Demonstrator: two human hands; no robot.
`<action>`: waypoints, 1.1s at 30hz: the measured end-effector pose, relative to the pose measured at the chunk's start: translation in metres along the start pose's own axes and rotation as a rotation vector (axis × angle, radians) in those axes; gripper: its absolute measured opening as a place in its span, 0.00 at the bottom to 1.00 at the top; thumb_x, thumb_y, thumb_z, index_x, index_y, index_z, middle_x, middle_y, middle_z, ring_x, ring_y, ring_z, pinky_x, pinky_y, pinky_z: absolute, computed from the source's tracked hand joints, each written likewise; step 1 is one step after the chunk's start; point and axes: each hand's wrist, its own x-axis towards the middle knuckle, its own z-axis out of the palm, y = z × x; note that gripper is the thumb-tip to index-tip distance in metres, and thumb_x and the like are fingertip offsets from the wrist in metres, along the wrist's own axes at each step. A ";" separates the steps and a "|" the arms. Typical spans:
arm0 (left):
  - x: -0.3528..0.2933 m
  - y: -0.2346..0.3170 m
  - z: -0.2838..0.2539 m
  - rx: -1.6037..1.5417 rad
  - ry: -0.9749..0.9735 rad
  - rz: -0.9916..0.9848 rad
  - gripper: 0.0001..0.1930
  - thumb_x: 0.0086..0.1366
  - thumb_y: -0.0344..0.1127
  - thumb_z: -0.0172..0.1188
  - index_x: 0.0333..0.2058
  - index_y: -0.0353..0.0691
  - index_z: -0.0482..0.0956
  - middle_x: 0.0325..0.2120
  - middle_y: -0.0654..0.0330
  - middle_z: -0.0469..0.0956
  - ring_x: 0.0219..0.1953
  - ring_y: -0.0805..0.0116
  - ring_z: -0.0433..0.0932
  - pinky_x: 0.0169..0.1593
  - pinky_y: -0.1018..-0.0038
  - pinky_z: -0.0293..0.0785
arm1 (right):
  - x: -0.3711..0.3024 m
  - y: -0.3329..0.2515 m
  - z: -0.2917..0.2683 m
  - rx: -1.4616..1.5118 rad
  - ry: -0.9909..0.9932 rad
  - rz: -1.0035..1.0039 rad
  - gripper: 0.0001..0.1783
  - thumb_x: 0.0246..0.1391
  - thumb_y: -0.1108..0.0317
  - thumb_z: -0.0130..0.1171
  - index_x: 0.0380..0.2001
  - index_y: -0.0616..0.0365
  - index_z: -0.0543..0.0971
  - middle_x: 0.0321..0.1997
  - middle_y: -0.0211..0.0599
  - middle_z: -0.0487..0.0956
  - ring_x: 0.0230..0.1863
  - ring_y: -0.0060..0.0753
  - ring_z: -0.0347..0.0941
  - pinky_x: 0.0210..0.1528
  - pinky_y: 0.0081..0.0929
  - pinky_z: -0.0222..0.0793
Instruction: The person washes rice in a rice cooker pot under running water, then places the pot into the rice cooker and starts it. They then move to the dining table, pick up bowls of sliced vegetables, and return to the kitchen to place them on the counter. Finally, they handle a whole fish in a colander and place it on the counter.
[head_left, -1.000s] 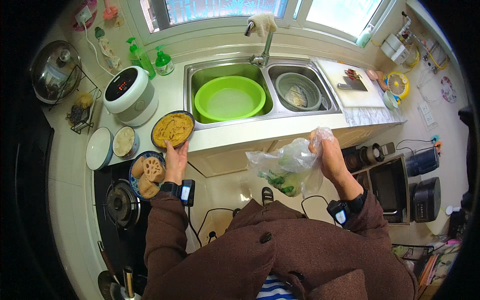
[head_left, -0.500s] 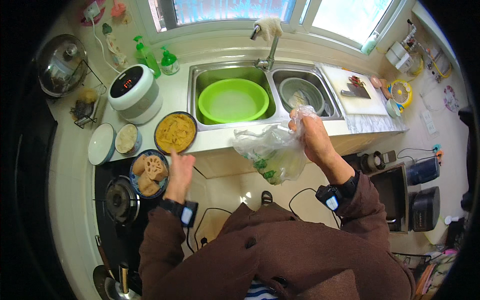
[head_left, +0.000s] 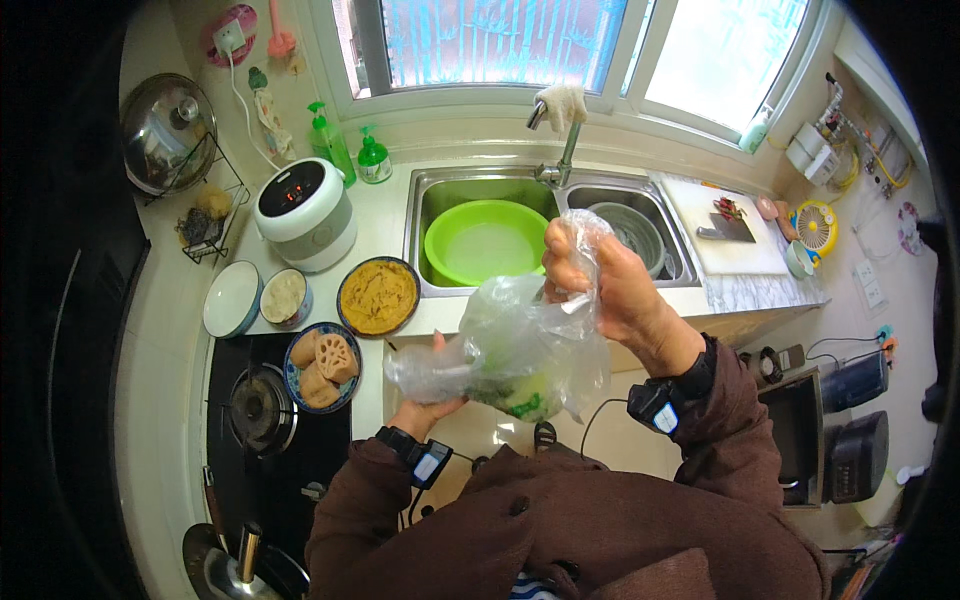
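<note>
A clear plastic bag (head_left: 490, 335) with green print and something pale green in its lower part hangs in front of the sink. My right hand (head_left: 630, 300) is closed on its gathered top, fingers wrapped round the plastic. On the other side, my left hand (head_left: 422, 410) is around the bag's left end, thumb in front and a fingertip showing above; the plastic covers most of its fingers. Closest to that hand on the left are a dish of yellow-brown food (head_left: 378, 296) and a blue-patterned bowl of lotus root pieces (head_left: 322, 367).
A green basin (head_left: 485, 240) and a grey basin (head_left: 632, 240) sit in the double sink (head_left: 412, 225). To the right, a cleaver (head_left: 728, 228) lies on a white cutting board (head_left: 765, 262). At left stand a rice cooker (head_left: 305, 220), a white bowl (head_left: 232, 300) and a gas stove (head_left: 260, 410).
My left hand has moved right and down, from beside the yellow-brown dish to the bag. My right hand keeps its grip on the top, and the bag's end now stretches left.
</note>
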 end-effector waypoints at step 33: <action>0.281 -0.006 0.371 -0.082 -0.823 -0.547 0.36 0.67 0.56 0.46 0.65 0.43 0.48 0.60 0.55 0.59 0.58 0.60 0.63 0.57 0.64 0.64 | -0.219 -0.143 -0.387 0.641 0.496 -0.376 0.11 0.62 0.58 0.38 0.31 0.49 0.68 0.16 0.20 0.59 0.18 0.21 0.56 0.24 0.21 0.59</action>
